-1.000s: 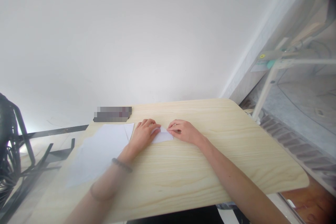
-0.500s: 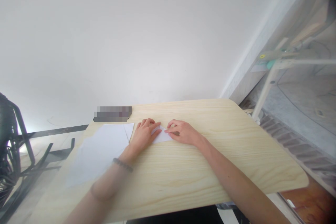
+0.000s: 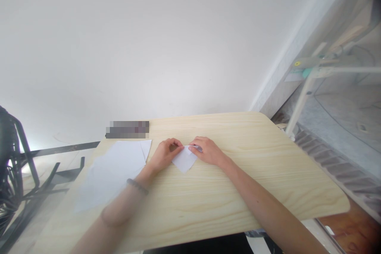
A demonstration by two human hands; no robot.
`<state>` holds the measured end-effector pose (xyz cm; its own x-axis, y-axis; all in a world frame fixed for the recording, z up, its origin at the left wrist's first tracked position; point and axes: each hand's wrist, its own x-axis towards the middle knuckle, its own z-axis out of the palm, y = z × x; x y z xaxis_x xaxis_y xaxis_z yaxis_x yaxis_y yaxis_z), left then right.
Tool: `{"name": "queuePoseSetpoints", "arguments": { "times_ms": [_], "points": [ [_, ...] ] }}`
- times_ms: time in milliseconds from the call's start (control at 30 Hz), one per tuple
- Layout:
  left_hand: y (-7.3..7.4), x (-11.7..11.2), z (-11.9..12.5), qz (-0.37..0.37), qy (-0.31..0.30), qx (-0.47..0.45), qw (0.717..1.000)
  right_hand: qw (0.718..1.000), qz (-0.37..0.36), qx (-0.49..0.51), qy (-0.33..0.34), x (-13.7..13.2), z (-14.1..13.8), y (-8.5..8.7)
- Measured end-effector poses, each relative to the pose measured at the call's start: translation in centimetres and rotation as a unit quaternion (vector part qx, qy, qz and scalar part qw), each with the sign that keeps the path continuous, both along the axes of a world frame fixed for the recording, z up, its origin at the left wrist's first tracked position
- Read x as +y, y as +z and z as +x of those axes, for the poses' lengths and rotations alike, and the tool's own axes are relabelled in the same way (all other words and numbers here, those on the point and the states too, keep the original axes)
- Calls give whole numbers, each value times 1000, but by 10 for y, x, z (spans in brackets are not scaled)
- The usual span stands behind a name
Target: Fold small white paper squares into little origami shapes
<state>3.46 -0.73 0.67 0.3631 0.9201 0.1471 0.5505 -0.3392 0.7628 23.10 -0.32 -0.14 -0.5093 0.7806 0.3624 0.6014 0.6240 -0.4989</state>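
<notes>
A small folded white paper (image 3: 185, 159) lies on the light wooden table (image 3: 226, 190), its pointed corner facing me. My left hand (image 3: 164, 154) pinches the paper's upper left edge with curled fingers. My right hand (image 3: 206, 151) pinches its upper right edge. Both hands meet at the top of the paper. A beaded bracelet sits on my left wrist.
A stack of flat white sheets (image 3: 116, 168) lies on the table to the left of my hands. A dark flat object (image 3: 127, 129) rests at the table's far left edge by the white wall. A black chair frame (image 3: 14, 166) stands at left, pale frames and a mat at right.
My hands went from pressing flat on the paper to pinching its top edge. The paper now shows more, hanging down toward me as a pointed shape.
</notes>
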Motion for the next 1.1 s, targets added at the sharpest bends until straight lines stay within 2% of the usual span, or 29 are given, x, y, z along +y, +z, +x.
{"name": "queuePoseSetpoints", "arguments": {
  "times_ms": [100,300,633,800,1100],
  "points": [
    [3,-1,0,-24,-7,-20,999,1000,3,1,0,0,0,-1],
    [6,-2,1,-4,-17,-9,1000,1000,-12,17,13,-2,-3,-3],
    [7,-6,4,-23,-46,-14,999,997,-49,36,42,-1,-4,-1],
    [7,-4,1,-73,-36,-45,996,991,-90,93,18,-1,-3,-1],
    [9,-6,3,-71,-36,-56,995,985,-135,108,7,0,0,0]
  ]
}}
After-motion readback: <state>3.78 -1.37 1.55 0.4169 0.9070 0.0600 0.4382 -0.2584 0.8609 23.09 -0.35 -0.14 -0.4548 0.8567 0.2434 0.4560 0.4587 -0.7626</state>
